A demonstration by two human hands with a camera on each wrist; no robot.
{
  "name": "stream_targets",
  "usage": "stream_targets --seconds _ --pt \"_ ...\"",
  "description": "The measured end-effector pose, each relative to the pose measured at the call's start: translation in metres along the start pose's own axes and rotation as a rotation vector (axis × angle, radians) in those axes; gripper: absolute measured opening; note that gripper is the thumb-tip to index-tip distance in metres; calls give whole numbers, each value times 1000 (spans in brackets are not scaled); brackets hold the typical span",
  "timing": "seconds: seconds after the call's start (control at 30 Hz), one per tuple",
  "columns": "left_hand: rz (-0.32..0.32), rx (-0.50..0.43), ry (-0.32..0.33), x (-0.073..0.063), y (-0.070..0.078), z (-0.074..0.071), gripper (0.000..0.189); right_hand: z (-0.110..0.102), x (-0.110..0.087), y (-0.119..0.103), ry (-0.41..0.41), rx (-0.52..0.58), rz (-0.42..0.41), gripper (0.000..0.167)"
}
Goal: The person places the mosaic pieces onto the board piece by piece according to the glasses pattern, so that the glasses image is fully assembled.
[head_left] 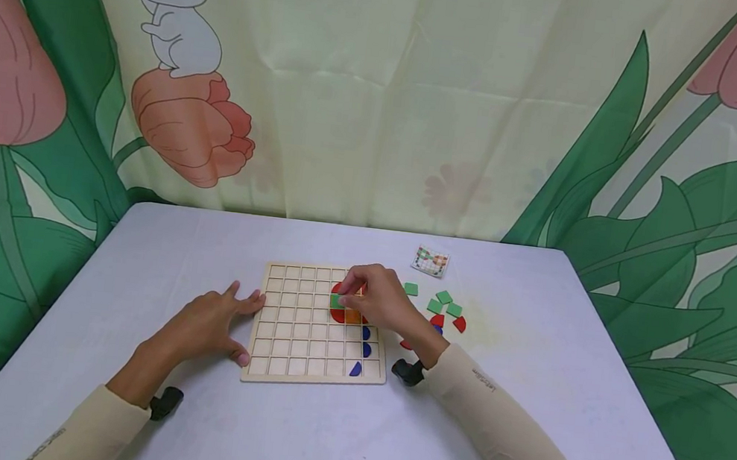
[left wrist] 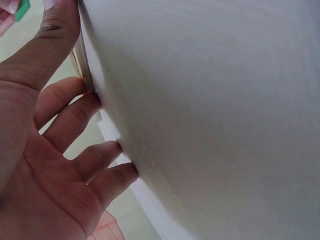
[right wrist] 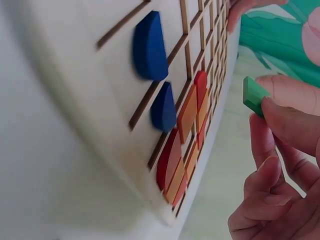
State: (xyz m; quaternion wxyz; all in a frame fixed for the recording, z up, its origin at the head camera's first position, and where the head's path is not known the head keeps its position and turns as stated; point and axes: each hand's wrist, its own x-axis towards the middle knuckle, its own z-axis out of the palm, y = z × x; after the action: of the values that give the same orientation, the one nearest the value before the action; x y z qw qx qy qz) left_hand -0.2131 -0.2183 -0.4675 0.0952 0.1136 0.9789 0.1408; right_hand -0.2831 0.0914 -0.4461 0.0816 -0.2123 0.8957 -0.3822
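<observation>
A square wooden grid board lies on the white table. My left hand rests at its left edge, thumb and fingers spread and touching the side. Above the upper right cells, my right hand pinches a green square tile between thumb and fingers. Below that hand, red rounded pieces and orange squares sit in the grid. Blue rounded pieces lie along the board's right side, one blue piece near the bottom. The right hand partly hides the upper right cells.
Right of the board lie several loose green squares, with red pieces and a blue piece partly behind the right wrist. A small printed pattern card is farther back on the table. A patterned curtain hangs behind.
</observation>
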Motion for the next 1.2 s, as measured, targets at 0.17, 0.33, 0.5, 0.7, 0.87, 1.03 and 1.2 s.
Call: stream_targets --seconds 0.17,0.33,0.5,0.7,0.87,1.03,1.2 --pt "1 7 -5 -1 1 0 120 7 9 -4 -24 7 -8 9" --pt "2 -2 -5 0 0 1 119 14 17 -7 -45 -9 23 7" --pt "1 -5 -4 1 -1 3 119 20 26 -8 -30 -69 82 7" --pt "6 2 -2 2 -1 4 119 25 32 -6 -43 -119 120 4" --pt "-2 2 0 2 0 4 120 28 34 -9 -49 -159 101 6" --pt "-8 6 -6 1 -1 2 121 30 36 -12 -42 -211 76 12" --pt "-7 -6 -8 2 -1 4 120 32 37 -11 -40 -252 79 11"
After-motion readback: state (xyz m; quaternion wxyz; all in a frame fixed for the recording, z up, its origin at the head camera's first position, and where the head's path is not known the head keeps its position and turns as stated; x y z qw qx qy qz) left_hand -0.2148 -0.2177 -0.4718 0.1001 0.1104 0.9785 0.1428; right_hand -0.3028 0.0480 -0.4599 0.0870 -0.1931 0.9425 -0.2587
